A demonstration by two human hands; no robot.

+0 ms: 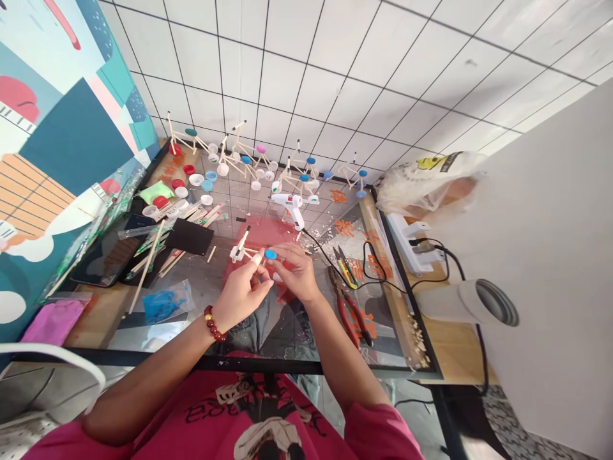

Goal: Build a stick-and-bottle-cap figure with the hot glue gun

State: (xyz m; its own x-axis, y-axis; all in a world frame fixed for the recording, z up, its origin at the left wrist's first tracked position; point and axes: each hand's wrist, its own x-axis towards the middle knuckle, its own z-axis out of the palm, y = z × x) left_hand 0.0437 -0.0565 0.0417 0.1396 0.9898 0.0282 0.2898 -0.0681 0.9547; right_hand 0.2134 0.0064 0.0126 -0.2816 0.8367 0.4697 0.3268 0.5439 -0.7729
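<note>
In the middle of the glass table, my left hand (246, 284) pinches a small stick model (244, 246) with a white cap-like wheel and an upright stick with a dark tip. My right hand (297, 271) is closed by its fingertips on a blue oval piece (271, 254), right at the model's near end. Whether the piece touches the sticks I cannot tell, as fingers hide the join. Beyond my hands a white glue gun (290, 207) lies on the table, its black cord trailing to the right.
Several finished-looking stick models (294, 169) stand along the wall. Bottle caps (196, 180) and wooden sticks (191, 220) lie to the left, near a black card (190, 237) and a bag of blue pieces (165, 303). Red-handled pliers (349, 313), scissors (345, 267) and a power strip (414, 246) are right.
</note>
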